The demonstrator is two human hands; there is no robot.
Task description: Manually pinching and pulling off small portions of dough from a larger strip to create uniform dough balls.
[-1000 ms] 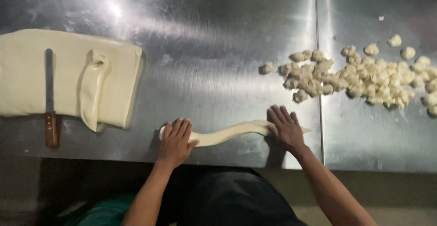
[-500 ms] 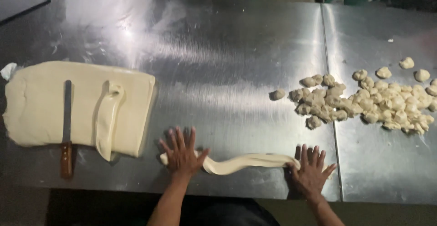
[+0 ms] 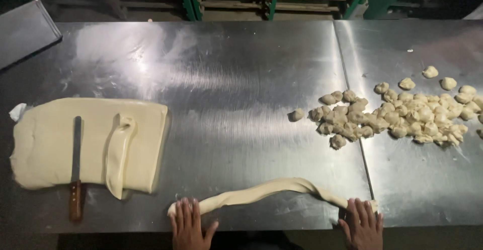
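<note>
Two hands lie flat, fingers spread wide, on the ends of a dough rope (image 3: 274, 192) at the near edge of the steel table (image 3: 236, 79). Left hand (image 3: 190, 224) presses the rope's left end; right hand (image 3: 363, 223) covers its right end. Compared with half a second earlier, the hands are farther apart and the rope is longer and thinner, bowing away from the person at mid-length. Farther back on the left, a dough slab (image 3: 45, 149) carries a wooden-handled knife (image 3: 76, 172) and a cut strip (image 3: 119, 154), both unmoved. Far right, small dough pieces (image 3: 397, 116) lie heaped as before.
</note>
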